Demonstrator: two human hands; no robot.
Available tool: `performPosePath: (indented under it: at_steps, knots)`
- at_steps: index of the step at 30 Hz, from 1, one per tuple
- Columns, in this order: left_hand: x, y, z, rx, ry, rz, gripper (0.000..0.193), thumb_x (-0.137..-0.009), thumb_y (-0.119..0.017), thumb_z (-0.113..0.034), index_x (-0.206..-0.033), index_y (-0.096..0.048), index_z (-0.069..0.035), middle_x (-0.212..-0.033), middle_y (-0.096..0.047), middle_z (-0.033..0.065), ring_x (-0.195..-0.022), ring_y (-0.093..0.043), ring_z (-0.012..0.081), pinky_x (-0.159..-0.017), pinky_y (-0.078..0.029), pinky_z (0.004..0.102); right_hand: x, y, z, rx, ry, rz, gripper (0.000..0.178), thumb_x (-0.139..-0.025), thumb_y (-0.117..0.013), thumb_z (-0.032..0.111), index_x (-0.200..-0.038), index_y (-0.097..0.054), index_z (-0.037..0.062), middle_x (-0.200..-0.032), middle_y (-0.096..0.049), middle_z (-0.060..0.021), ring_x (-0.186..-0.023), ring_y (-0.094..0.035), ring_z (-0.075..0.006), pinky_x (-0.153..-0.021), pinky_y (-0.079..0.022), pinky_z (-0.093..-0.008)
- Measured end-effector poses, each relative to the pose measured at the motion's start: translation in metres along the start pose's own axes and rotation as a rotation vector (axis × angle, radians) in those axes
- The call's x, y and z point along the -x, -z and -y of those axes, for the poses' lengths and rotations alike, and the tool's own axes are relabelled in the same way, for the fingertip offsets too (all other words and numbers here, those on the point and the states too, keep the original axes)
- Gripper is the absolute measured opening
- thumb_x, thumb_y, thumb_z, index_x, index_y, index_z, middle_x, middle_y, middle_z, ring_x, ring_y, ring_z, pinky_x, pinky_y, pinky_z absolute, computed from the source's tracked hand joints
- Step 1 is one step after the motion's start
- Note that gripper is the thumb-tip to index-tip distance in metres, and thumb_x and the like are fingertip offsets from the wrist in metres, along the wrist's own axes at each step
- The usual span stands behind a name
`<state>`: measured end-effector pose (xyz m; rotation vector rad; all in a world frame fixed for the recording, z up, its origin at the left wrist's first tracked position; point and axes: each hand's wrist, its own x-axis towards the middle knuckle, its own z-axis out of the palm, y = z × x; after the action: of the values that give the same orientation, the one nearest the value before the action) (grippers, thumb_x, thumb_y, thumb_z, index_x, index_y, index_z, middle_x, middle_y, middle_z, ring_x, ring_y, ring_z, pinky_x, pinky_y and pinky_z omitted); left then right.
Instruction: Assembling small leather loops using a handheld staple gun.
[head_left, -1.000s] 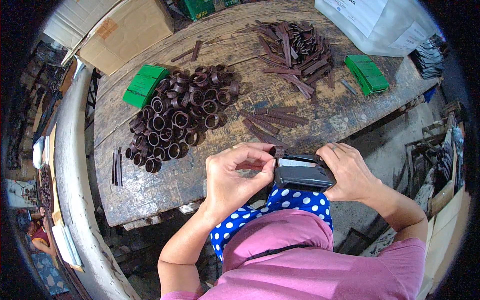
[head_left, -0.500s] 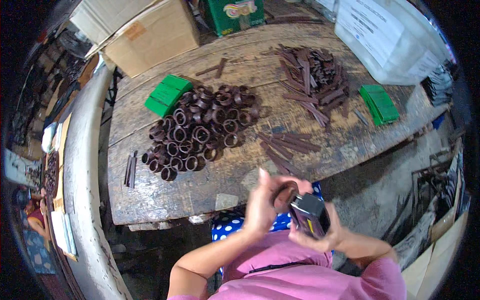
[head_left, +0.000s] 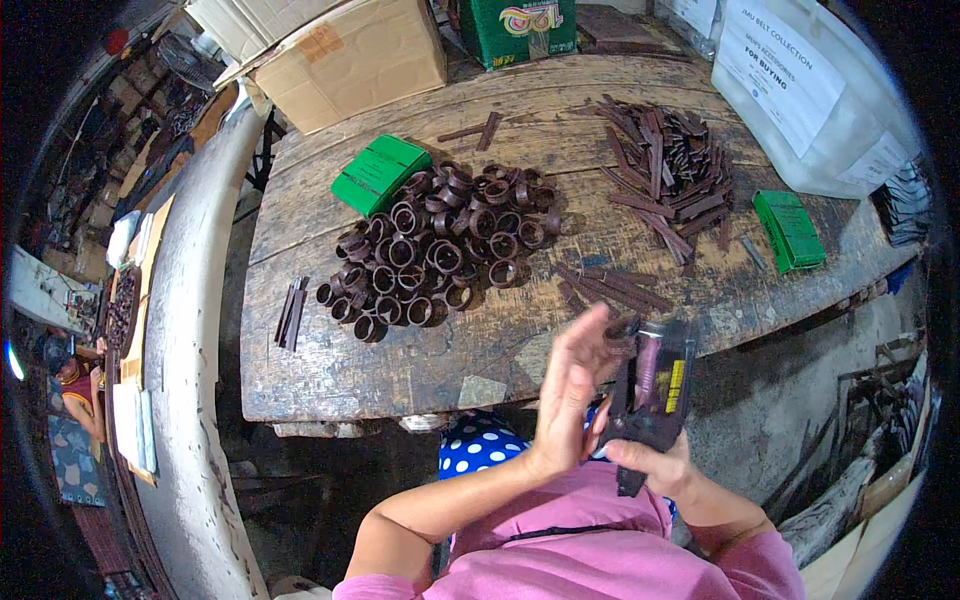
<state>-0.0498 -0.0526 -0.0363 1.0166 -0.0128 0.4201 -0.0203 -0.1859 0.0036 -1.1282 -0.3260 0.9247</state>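
Raised upright now, black stapler (head_left: 652, 385) sits between both hands.

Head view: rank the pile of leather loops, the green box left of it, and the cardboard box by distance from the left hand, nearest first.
1. Pile of leather loops: mid-table, just up and left of the left hand.
2. Green box: at the pile's upper-left edge, farther back.
3. Cardboard box: at the table's far left corner, farthest.
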Motion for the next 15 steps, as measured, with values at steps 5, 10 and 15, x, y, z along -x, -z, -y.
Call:
performPosePath:
  at_steps: [5, 10, 15]
  knots:
    - [-0.024, 0.012, -0.037, -0.300, -0.065, 0.108, 0.048, -0.098, -0.044, -0.028, -0.137, -0.036, 0.000, -0.136, -0.043, 0.0169, -0.116, -0.049, 0.0217, -0.102, -0.035, 0.0338, 0.000, 0.006, -0.006, 0.018, -0.051, -0.104, 0.029, -0.079, -0.068, 0.001, -0.106, -0.057, -0.0016, -0.091, -0.063, -0.0080, -0.084, -0.061, -0.0169, -0.078, -0.050, -0.0315]
    - [-0.049, 0.027, -0.046, -0.437, 0.109, 0.099, 0.027, -0.092, -0.055, -0.012, -0.116, -0.060, 0.000, -0.122, -0.057, 0.0118, -0.114, -0.051, 0.0195, -0.099, -0.038, 0.0321, -0.005, 0.011, -0.010, -0.149, -0.124, -0.035, 0.029, -0.079, -0.066, 0.005, -0.106, -0.057, -0.0035, -0.091, -0.064, -0.0122, -0.087, -0.063, -0.0230, -0.081, -0.050, -0.0363]
    - [-0.115, 0.055, -0.059, -1.245, -0.248, 0.071, 0.023, -0.078, -0.070, -0.011, -0.101, -0.069, -0.009, -0.108, -0.065, 0.0107, -0.106, -0.058, 0.0236, -0.092, -0.044, 0.0331, 0.007, 0.023, -0.008, -0.127, -0.127, -0.053, 0.029, -0.079, -0.063, 0.006, -0.106, -0.057, -0.0040, -0.091, -0.065, -0.0147, -0.087, -0.064, -0.0254, -0.084, -0.048, -0.0385]
